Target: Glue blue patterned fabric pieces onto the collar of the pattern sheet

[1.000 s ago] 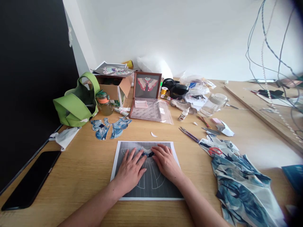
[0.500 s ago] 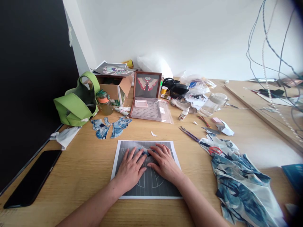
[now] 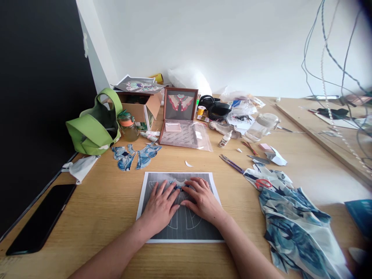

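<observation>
A dark grey printed sheet (image 3: 162, 235) with white pattern outlines lies flat on the wooden table. Near its top, a small blue-and-white fabric piece (image 3: 179, 182) rests on the print, partly covered by my fingers. My left hand (image 3: 161, 207) lies on the left half of the sheet, fingers spread, fingertips at the fabric's left side. On the other half, my right hand (image 3: 202, 201) is also laid out flat, its fingertips touching the fabric's right side. Neither hand grips anything. Beyond the sheet sit cut blue fabric pieces (image 3: 147, 155) and a small white scrap (image 3: 188, 164).
Purple-handled scissors (image 3: 232, 164), red-handled scissors (image 3: 263, 183) and rumpled blue fabric (image 3: 293, 228) lie to the right. A phone (image 3: 40, 219) and green bag (image 3: 93, 130) are left. Behind stand a jar (image 3: 128, 130), an open frame box (image 3: 180, 104), a glue bottle (image 3: 225, 139) and a glass jug (image 3: 261, 127).
Both hands stay almost in place on the sheet. The view has shifted very slightly, and a bit more of the fabric piece shows between my fingers.
</observation>
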`<state>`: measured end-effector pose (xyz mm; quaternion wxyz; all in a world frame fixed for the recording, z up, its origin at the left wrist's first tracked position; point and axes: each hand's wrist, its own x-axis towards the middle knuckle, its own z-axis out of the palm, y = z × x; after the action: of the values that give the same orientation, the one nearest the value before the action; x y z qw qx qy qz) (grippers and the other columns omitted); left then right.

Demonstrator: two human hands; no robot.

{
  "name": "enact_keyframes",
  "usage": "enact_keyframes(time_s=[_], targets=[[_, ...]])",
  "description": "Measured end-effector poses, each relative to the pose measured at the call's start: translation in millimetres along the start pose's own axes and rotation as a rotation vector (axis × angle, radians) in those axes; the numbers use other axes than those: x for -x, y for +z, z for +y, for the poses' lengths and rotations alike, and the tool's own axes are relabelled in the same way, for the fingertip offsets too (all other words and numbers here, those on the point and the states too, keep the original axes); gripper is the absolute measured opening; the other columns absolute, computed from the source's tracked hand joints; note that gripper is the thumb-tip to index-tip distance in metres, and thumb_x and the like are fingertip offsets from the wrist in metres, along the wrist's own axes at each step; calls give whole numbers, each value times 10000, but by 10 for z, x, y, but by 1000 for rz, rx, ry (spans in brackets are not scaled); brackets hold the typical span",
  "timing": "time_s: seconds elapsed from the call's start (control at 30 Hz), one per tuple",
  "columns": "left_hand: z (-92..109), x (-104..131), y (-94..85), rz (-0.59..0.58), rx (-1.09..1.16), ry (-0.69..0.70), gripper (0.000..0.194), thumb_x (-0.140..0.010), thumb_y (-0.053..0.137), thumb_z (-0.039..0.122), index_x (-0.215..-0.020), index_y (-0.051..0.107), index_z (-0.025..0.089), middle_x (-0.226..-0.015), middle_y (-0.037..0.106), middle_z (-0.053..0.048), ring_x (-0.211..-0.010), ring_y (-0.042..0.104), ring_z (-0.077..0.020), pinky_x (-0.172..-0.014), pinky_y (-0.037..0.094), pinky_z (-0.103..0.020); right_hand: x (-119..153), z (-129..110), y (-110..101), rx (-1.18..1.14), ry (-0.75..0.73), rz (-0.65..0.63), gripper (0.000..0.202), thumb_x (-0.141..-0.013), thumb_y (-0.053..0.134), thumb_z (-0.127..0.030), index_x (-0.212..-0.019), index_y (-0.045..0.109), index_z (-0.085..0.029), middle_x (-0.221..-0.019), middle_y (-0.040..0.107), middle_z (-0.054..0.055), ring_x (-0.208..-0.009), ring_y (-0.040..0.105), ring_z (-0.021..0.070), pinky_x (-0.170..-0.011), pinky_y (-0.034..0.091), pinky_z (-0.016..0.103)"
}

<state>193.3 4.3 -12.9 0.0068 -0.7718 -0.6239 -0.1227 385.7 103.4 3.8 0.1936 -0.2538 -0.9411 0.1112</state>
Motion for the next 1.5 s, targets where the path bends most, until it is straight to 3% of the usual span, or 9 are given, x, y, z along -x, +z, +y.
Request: enact_keyframes(time_s=[0.23,0.57,0.83,1.03,1.5], targets=[[3,-5,-4,-6,0,0,433,-952,489,387,-1367,486,264,-1492,444,-21,-1379,340,-318,-1123,292,-566,-12,-14,13,45,-9,-29,538,-905,557,-506,-1363,519,-228,-1209,615,119,-1152,485,297,-1011,380,514],[2,-4,-9,-20,21,-6,437,-954,480,394,-1371,487,263,-1486,452,-28,-1385,334,-318,-1130,288,-567,-13,-31,31,79,2,-31,477,-906,555,-495,-1317,573,-252,-1195,598,115,-1155,479,301,-1029,370,528],[12,-2,-24,-14,2,-17,440,-934,526,347,-1363,486,257,-1524,359,-86,-1401,299,-349,-1108,327,-584,-10,-27,40,82,6,-37,478,-900,567,-490,-1308,579,-241,-1212,588,116,-1154,475,304,-1030,369,532],[-2,-3,-11,-3,28,-25,420,-929,533,349,-1337,506,257,-1388,476,-88,-1370,327,-347,-1109,327,-586,-6,-23,45,86,1,-13,481,-890,588,-484,-1310,578,-251,-1191,596,116,-1152,483,300,-1014,389,529],[-16,1,17,-6,14,-11,429,-932,525,369,-1348,492,268,-1392,475,-84,-1357,346,-340,-1114,313,-581,-6,-7,27,32,6,-1,469,-923,549,-457,-1337,541,-237,-1220,605,114,-1203,450,312,-1018,387,536]])
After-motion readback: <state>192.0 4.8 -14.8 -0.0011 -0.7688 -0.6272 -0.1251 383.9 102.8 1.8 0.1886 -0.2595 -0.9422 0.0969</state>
